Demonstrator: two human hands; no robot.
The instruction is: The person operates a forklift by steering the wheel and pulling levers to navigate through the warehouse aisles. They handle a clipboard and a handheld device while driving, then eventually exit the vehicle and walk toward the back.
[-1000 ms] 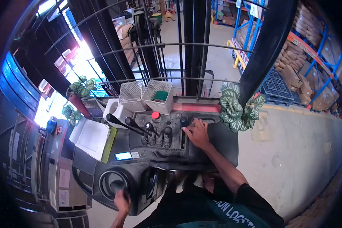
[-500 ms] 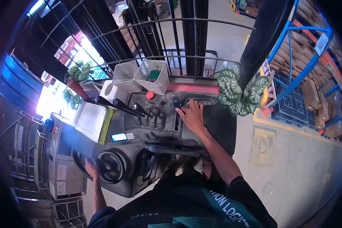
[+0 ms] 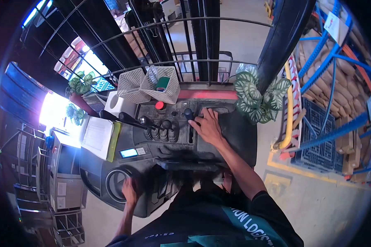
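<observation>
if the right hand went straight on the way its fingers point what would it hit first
Probably the red strip at the console's far edge: the right hand lies flat beside the black lever knob, fingers pointing forward at it. Depth is hard to judge here.

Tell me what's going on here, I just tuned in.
A person sits at the controls of a forklift in a warehouse aisle. Their left hand is on the steering wheel, low on the left. Their right hand lies on the console, fingers against a black-knobbed lever. Loaded blue pallet racks stand close on the right.
</observation>
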